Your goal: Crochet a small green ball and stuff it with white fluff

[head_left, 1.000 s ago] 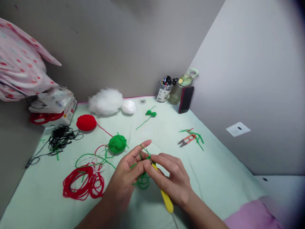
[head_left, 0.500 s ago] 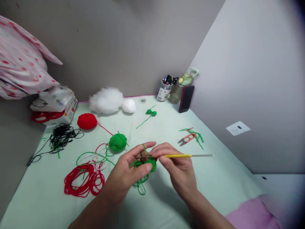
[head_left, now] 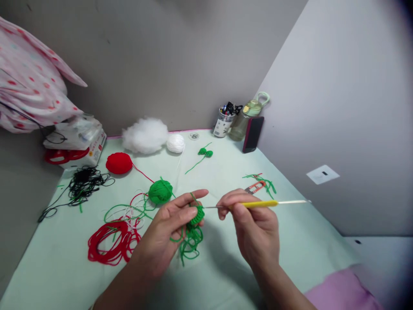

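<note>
My left hand (head_left: 167, 234) pinches a small green crochet piece (head_left: 196, 216) between thumb and fingers, with loose green yarn (head_left: 190, 243) hanging below it. My right hand (head_left: 254, 226) grips a yellow-handled crochet hook (head_left: 258, 204) held level, its metal tip pointing left at the green piece. A green yarn ball (head_left: 160, 192) lies just beyond my left hand on the pale green table cover (head_left: 64, 267).
Red yarn loops (head_left: 112, 245), a red ball (head_left: 119, 163), tangled black cord (head_left: 82, 183), white stuffing (head_left: 145, 135), a white ball (head_left: 176, 144), small green pieces (head_left: 204, 152), orange snips (head_left: 254, 187), a pen cup (head_left: 223, 122), a bottle (head_left: 247, 114), a phone (head_left: 252, 134), a box (head_left: 77, 146).
My right hand swung the hook from pointing down to level, then drew it right, out of the green piece. My left hand kept hold of the piece.
</note>
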